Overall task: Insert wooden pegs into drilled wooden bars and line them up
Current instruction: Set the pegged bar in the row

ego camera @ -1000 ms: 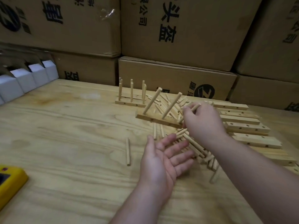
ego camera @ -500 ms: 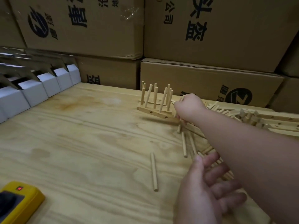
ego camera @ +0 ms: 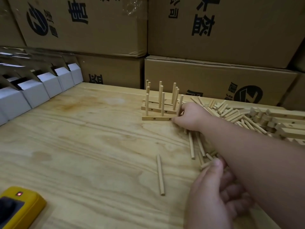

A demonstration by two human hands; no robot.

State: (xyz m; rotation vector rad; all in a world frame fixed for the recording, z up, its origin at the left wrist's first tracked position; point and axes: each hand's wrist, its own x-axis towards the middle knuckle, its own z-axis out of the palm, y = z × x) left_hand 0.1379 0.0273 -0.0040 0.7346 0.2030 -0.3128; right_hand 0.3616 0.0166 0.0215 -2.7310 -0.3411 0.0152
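Now the right hand [ego camera: 189,117] curls its fingers around the nearest pegged bar's [ego camera: 156,118] end; left hand [ego camera: 214,195] loosely open over smooth round pegs [ego camera: 192,146].

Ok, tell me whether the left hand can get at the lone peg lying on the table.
Probably yes. The left hand hangs near the lone peg, with bare table between them; the right forearm crosses on its other side, so nothing seems to block it.

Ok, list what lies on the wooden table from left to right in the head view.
Yellow plastic device → lone loose wooden peg → right hand at the nearest pegged wooden bar's end → heap of loose wooden pegs → stack of drilled wooden bars.
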